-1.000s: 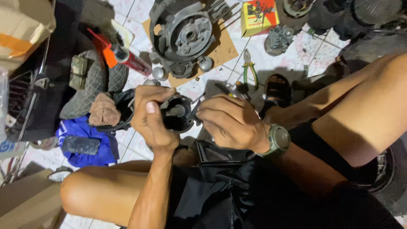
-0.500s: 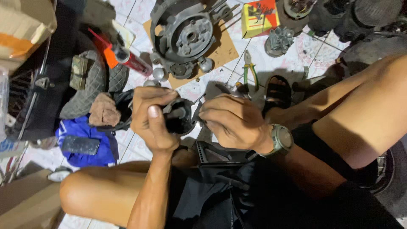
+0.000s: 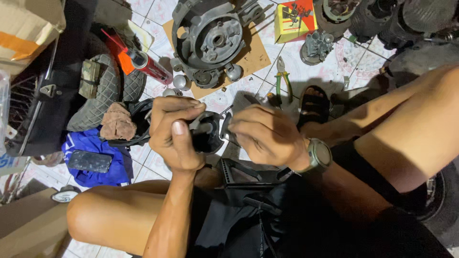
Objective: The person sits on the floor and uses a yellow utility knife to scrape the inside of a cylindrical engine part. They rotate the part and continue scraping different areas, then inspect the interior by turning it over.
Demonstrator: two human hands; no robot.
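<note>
So the setup is a white tiled floor (image 3: pixel 306 71) with faint patterned tiles, cluttered like a home garage, and the person is sitting right on it with knees spread. A sheet of brown cardboard (image 3: pixel 251 57) lies on the tiles with a big round grey engine casing (image 3: pixel 210 40) on top, and green-handled pliers (image 3: pixel 282 79) sit just beside the cardboard's edge. A sandalled foot (image 3: pixel 313 102) rests on the tiles near the pliers.

Hands: the left hand (image 3: pixel 174 131) is wrapped tight around a small black round part (image 3: pixel 208 134) held up over the lap, fingers curled shut on it with the thumb pressed along the front. The right hand (image 3: pixel 267 134) (grey watch on that wrist) has its fingers bunched together against the part's right side, pinching something thin and metallic there; can't make out what exactly, it's too hidden.

Packaging-wise: a small square yellow and red box (image 3: pixel 296 19) sits at the top, just right of the cardboard. A red spray can (image 3: pixel 146 67) with an orange cap lies tilted to the left of the casing. A brown cardboard carton (image 3: pixel 28 24) with orange tape is at the far top left. A dark phone (image 3: pixel 90 161) lies on a blue cloth (image 3: pixel 103 143), lower left.
</note>
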